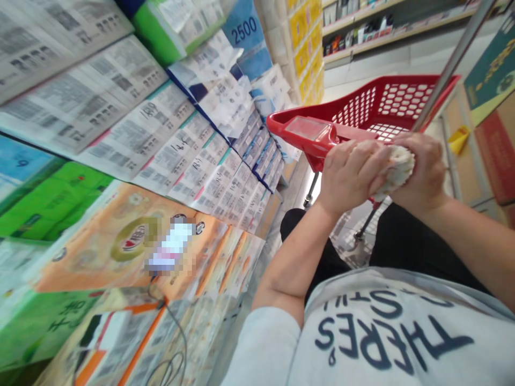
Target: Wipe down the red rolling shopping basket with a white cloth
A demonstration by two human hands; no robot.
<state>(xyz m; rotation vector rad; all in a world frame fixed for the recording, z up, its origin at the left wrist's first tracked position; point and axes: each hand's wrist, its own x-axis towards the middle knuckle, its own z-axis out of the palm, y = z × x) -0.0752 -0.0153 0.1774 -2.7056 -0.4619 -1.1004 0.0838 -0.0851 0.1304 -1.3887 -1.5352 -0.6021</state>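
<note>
Both of my hands are close together in front of the red shopping cart (362, 110). My left hand (350, 174) is closed, its fingers against a white, ruffled, speckled thing (400, 167); its kind I cannot make out. From the other side my right hand (424, 169) curls its fingers round the same white thing. The cart's handle runs behind my hands and is mostly hidden by them. Whether my hands also touch it, I cannot tell. The cart's visible basket has honeycomb-like holes in its walls.
Stacked paper-goods packs (201, 161) with printed sheets line the left side. An orange pack (132, 236) bears a blurred-out device with a cable (177, 321). Shelves of small goods (362, 40) stand at the back. Cartons (497, 155) and a yellow tag (458, 140) are on the right.
</note>
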